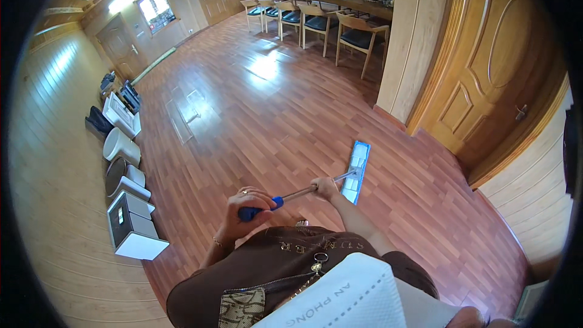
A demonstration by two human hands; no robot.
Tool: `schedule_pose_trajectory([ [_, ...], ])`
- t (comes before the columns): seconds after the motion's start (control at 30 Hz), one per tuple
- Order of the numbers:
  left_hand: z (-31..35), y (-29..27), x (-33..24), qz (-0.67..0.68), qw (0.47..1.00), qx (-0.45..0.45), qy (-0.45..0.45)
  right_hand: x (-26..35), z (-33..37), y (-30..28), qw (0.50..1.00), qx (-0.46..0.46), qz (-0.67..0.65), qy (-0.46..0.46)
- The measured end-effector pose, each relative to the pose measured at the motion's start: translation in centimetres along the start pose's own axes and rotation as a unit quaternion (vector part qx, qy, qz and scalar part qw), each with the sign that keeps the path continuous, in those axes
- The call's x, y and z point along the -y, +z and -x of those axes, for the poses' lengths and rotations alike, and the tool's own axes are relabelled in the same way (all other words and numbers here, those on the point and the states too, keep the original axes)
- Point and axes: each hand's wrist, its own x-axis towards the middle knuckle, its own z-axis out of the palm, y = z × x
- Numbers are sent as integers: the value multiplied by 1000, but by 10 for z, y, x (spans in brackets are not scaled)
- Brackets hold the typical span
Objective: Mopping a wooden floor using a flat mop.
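A flat mop with a blue-edged, pale rectangular head lies on the wood floor, ahead of me and to the right. Its thin metal pole slants up toward me and ends in a dark blue grip. My left hand is closed round that grip at the top, with a ring on a finger. Lower on the pole, my right hand is wrapped round the metal, its arm stretched forward. The mop head stands apart from the door side wall.
Along the left wall stand white-and-dark boxy units and a white rounded bin. Several wooden chairs line a long counter at the back. A closed wooden door is at right. A long pale roll lies far left.
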Motion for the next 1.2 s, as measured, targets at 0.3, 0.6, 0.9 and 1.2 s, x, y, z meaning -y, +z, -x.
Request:
schedule_pose_trajectory([
  [0.3,-1,42,46,52,998,32,-24,-63,19,-2,970,15,-67,233],
  [0.6,-48,113,119,66,974,215,38,-165,69,-29,865,-106,-171,460],
  [0.9,-95,112,121,176,893,408,67,-143,199,-27,834,-209,7,511],
  [1.2,-115,155,106,276,800,523,106,-61,293,-21,727,-306,50,612],
])
